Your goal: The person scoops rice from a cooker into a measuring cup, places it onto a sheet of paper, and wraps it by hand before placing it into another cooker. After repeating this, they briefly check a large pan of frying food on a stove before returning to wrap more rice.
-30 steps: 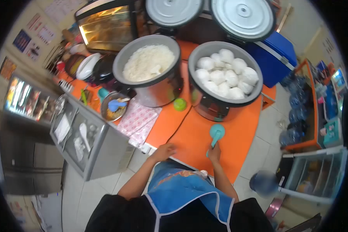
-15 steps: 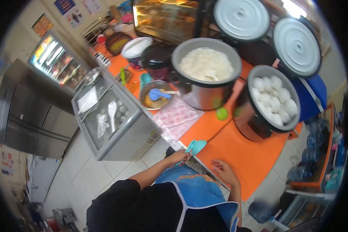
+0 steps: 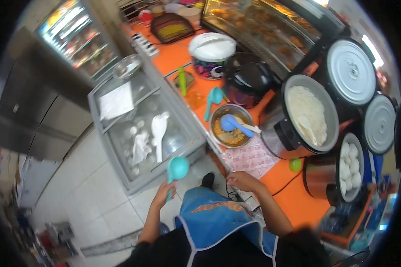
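Observation:
My left hand (image 3: pixel 168 192) is closed around the handle of a teal ladle (image 3: pixel 178 168), its round bowl raised beside the corner of the chest freezer. My right hand (image 3: pixel 245 181) hangs by the counter edge near the pink-and-white printed paper (image 3: pixel 252 156), fingers loosely bent, with nothing seen in it. Beyond that paper stands a metal bowl (image 3: pixel 231 143) of brownish-yellow food with a blue ladle (image 3: pixel 235 124) in it. A second teal ladle (image 3: pixel 214 96) lies behind the bowl. To the right, a large cooker holds white rice (image 3: pixel 305 109) and a white scoop (image 3: pixel 306 129).
A glass-topped chest freezer (image 3: pixel 187 149) bears a white spatula (image 3: pixel 159 133), crumpled plastic and white paper (image 3: pixel 116 100). Another cooker (image 3: pixel 318 178) holds several white round bundles. A green lime-like thing (image 3: pixel 295 164), a lidded pot (image 3: pixel 247 78) and a lit food cabinet (image 3: pixel 254 29) line the orange counter.
The view has turned, and my body faces further left. My left hand has carried the teal ladle from the counter edge over to the freezer side. My right hand's fingers are more bent.

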Available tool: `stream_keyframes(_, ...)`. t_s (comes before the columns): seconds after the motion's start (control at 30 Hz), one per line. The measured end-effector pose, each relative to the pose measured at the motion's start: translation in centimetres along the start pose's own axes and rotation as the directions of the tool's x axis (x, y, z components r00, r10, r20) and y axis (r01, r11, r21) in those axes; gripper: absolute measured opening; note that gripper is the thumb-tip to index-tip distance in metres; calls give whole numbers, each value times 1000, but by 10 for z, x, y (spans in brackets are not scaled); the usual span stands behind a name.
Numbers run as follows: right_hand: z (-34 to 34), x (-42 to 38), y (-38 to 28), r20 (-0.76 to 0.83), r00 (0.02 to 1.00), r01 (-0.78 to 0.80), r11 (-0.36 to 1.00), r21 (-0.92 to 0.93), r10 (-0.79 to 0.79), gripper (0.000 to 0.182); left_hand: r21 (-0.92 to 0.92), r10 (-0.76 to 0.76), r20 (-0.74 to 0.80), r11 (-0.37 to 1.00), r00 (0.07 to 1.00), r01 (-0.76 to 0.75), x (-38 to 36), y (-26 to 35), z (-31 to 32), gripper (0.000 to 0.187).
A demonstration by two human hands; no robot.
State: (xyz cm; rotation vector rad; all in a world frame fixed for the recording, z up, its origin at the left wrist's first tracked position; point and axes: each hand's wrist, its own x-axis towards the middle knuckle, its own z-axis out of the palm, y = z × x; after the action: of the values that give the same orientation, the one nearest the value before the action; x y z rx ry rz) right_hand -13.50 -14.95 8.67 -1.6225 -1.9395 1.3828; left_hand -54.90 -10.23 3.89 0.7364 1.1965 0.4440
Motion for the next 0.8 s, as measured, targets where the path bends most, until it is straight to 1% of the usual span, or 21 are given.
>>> stream_keyframes(0.03, -4, 15, -11, 102, 994, 39, 996, -82, -30, 29, 4, -27, -53, 1000, 998, 27, -8, 2, -10, 35)
stream_keyframes(0.07, -7, 27, -19, 143, 990, 27, 996, -82, -15, 29, 28, -52, -83, 998, 995, 54, -11, -1, -21, 35)
stream_keyframes(0.1, -8, 35, -26, 181, 984, 11, 997, -80, 4, 29, 54, -74, -109, 995, 991, 80, -11, -4, -27, 34)
stream_keyframes(0.17, -14, 44, -34, 193, 981, 35, 983, -182, 1, 28, 41, -55, -132, 997, 990, 61, -7, -2, -25, 36)
stream_keyframes(0.2, -24, 40, -34, 148, 988, -17, 981, -192, 46, 28, 47, -23, -119, 998, 993, 29, -3, 1, -20, 36)
stream_keyframes(0.27, -40, 28, -42, 56, 993, 100, 994, 37, -102, 27, 62, 15, -79, 998, 997, -10, 7, 20, -7, 36)
stream_keyframes(0.3, -59, 16, -55, 29, 996, 83, 996, 28, -84, 27, 7, 13, -55, 1000, 998, -13, 14, 31, 1, 34)
stream_keyframes(0.33, -89, -2, -75, -23, 996, 86, 975, 204, -83, 26, -48, 11, -35, 999, 999, -13, 19, 43, 7, 32)
stream_keyframes(0.37, -119, -21, -89, -74, 994, 101, 922, 375, -79, 26, -37, 17, -11, 999, 1000, -17, 26, 60, 14, 32)
stream_keyframes(0.43, -186, -66, -90, -233, 968, 8, 914, 406, 95, 26, 86, 150, 65, 984, 987, -156, 43, 102, 35, 26)
stream_keyframes(0.47, -215, -82, -75, -454, 886, 25, 967, 252, 95, 26, 116, 249, 129, 958, 960, -264, 56, 124, 47, 22)
stream_keyframes(0.5, -248, -98, -84, -481, 751, -215, 857, 468, 452, 27, 163, 284, 151, 938, 947, -307, 61, 155, 70, 22)
stream_keyframes(0.53, -277, -112, -46, -632, 689, -295, 934, 202, 354, 28, 210, 319, 175, 912, 932, -352, 65, 192, 95, 22)
stream_keyframes(0.57, -299, -119, 0, -743, 633, -391, 918, -69, 214, 30, 277, 378, 244, 855, 893, -438, 70, 228, 124, 25)
stream_keyframes(0.6, -315, -121, 24, -746, 586, -612, 776, -154, 315, 32, 335, 429, 317, 784, 846, -523, 73, 265, 155, 29)
stream_keyframes(0.63, -323, -125, 47, -757, 515, -785, 576, -229, 402, 34, 412, 450, 383, 699, 807, -585, 71, 301, 187, 32)
stream_keyframes(0.67, -325, -127, 58, -769, 501, -786, 581, -212, 398, 34, 476, 463, 449, 600, 765, -643, 71, 333, 223, 36)
stream_keyframes(0.7, -327, -125, 65, -711, 550, -809, 493, -321, 438, 31, 471, 563, 552, 399, 616, -787, 77, 356, 261, 38)
stream_keyframes(0.73, -331, -123, 73, -649, 587, -808, 401, -432, 485, 29, 435, 619, 649, 175, 442, -883, 81, 377, 302, 39)
stream_keyframes(0.77, -330, -118, 91, -660, 579, -813, 406, -418, 480, 29, 477, 577, 676, 133, 459, -869, 70, 398, 345, 41)
stream_keyframes(0.8, -327, -112, 115, -649, 590, -805, 410, -429, 480, 27, 435, 566, 739, 14, 366, -901, 71, 410, 386, 42)
